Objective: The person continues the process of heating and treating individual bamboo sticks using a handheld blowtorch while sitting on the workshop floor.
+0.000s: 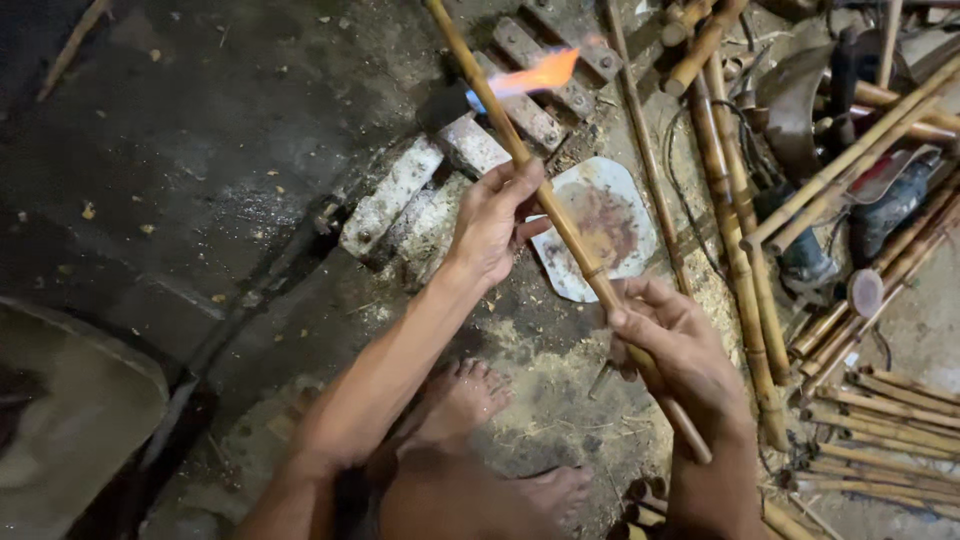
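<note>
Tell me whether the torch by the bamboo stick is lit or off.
Lit. An orange flame with a blue base shoots from the torch nozzle across the bamboo stick, which the left hand and right hand hold.

Left hand (492, 222) extended forward, fingers curled in a grip, thumb up, forearm bare and stretched out, right hand (680, 345) closer to body, fingers wrapped in a grip, wrist bent, bare feet (470, 395) below

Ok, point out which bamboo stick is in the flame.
The long stick gripped by both hands; the other sticks lie on the floor.
</note>
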